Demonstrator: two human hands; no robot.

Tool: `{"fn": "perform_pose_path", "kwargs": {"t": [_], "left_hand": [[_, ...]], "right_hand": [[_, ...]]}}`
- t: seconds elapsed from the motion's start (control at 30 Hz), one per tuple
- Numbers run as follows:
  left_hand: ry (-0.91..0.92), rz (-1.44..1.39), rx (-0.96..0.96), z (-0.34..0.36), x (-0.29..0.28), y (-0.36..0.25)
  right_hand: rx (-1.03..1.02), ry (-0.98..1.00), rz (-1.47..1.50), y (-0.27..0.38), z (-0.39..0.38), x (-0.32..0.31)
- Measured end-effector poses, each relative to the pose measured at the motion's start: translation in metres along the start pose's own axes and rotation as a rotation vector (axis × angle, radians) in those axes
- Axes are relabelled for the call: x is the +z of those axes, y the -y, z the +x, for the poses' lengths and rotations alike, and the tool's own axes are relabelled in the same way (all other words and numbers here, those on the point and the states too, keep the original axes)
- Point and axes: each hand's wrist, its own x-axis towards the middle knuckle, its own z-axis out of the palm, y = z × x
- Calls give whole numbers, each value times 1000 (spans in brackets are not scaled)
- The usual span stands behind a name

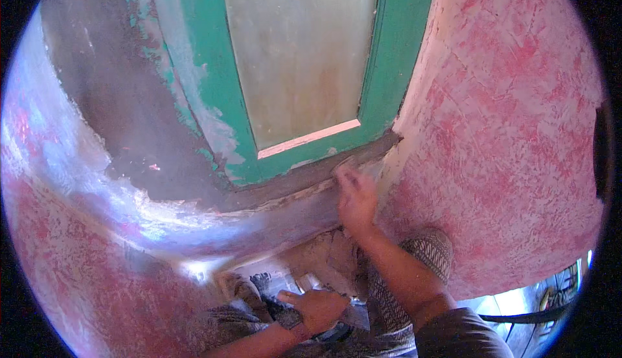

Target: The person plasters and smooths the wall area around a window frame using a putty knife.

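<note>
My right hand (355, 199) reaches up to the dark strip of the sill (304, 171) below the green-framed window (390, 73). Its fingertips are blurred at the strip, and I cannot make out whether they hold anything. My left hand (319, 312) is low, near my knees, curled round what looks like a flat-bladed scraper (358, 316), partly hidden by the hand. A dark object, perhaps a container, lies beneath that hand, beside a printed sheet.
Mottled pink wall (505, 112) rises at the right and also shows at the lower left. A grey patch (123, 112) with ragged, pale edges is left of the window. My patterned trouser knee (431, 251) sits below the sill. A black strap (525, 316) crosses the lower right.
</note>
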Motion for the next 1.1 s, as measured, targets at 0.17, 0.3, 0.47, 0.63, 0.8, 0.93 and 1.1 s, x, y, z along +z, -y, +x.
{"fn": "perform_pose_path", "kwargs": {"t": [0.17,0.3,0.47,0.63,0.8,0.93,1.1], "left_hand": [[125,-102,34,-3,-27,-5],[149,-110,92,6,-30,-6],[214,-89,14,5,-43,-10],[188,-158,56,15,-24,0],[234,-113,18,21,-22,4],[197,-142,36,20,-22,6],[213,-159,-6,19,-5,21]], "right_hand": [[37,379,-32,-7,17,-9],[62,-283,-185,-27,26,-6],[-118,-12,33,-7,1,3],[133,-338,1,-26,34,-13],[-52,-111,74,8,-1,1],[-4,-123,52,10,5,-12],[379,-525,191,-7,35,-26]]}}
